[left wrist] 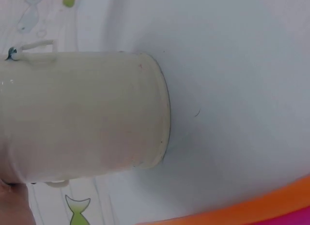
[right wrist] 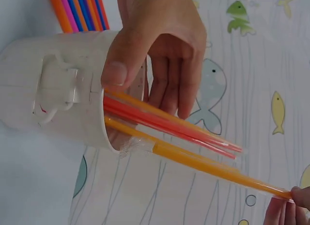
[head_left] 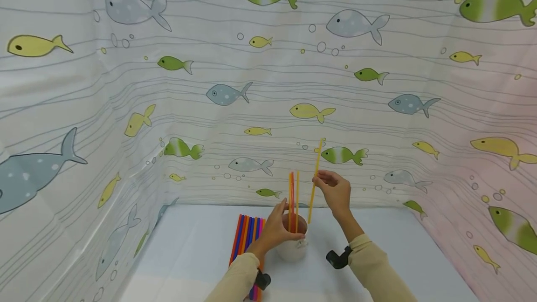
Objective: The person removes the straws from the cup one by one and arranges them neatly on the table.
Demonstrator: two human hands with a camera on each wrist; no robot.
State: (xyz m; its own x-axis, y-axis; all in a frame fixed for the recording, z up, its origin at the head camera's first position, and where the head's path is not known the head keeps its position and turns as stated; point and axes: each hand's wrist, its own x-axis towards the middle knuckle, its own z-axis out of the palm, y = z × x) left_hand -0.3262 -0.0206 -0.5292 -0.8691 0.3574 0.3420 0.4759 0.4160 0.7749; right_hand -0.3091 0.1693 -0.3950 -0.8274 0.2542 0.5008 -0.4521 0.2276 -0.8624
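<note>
My two sleeved forearms reach in from the lower edge over the pale blue bench [head_left: 189, 255], a small black camera strapped at each wrist. Behind and to both sides hangs a fish-print curtain [head_left: 126, 83]. At the bench's middle stands a white cup [head_left: 292, 248], upright, with several orange and red straws [head_left: 292, 199] rising from it. My left hand [head_left: 278, 227] wraps the cup near its rim, thumb pressed on the near wall and fingers [right wrist: 169, 84] curled round the far side, as the right wrist view shows close up. My right hand [head_left: 333, 190] is raised above and just right of the cup, wrist bent, its fingertips [right wrist: 290, 205] pinching a yellow straw [head_left: 314, 183] partway up; the straw leans slightly, its lower end already inside the cup's mouth. Left of the cup, a row of coloured straws [head_left: 247, 236] lies flat on the bench, partly under my left forearm.
</note>
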